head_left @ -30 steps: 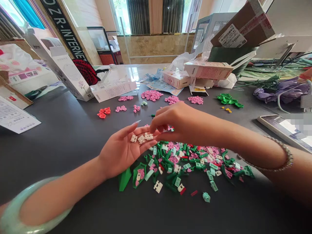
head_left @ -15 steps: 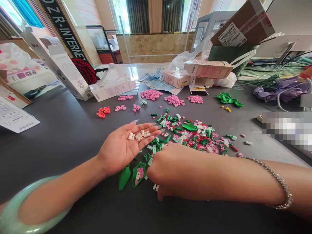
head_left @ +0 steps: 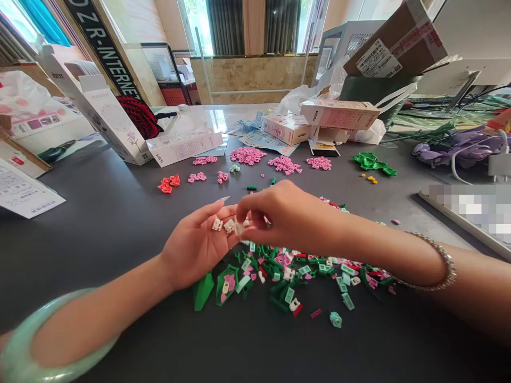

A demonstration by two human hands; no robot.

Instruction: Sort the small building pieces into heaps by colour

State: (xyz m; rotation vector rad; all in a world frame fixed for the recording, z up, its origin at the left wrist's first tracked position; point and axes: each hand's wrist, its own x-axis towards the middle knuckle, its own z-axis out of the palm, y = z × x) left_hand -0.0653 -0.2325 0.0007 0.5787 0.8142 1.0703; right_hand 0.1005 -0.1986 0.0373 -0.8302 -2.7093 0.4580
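Observation:
Palm up, my left hand [head_left: 197, 239] bears several small white building bricks [head_left: 229, 226] on its outstretched fingers. My right hand [head_left: 275, 213] is over those fingertips, thumb and fingers pinched on a blurred white building brick [head_left: 240, 229]. Part of the left fingers is hidden behind it. Below both hands spreads a loose pile of green, pink, red, white and mint bricks [head_left: 279, 266]. Left of that pile lie a green leaf-shaped piece [head_left: 204, 291] and a hollow green piece [head_left: 227, 284] with pink and white bits inside. One mint piece [head_left: 336, 319] lies apart at the front.
Pink brick clusters [head_left: 247, 155], a red cluster [head_left: 169, 183] and green pieces [head_left: 374, 163] lie farther back on the dark table [head_left: 120, 223]. Cartons [head_left: 339, 113] stand behind them, a tall white box [head_left: 115, 117] at left. Purple flowers [head_left: 443, 146] lie at right.
My right hand has risen from the front of the pile to my left fingertips, bringing a white brick. Bricks it covered at the front now show. My left hand has hardly moved.

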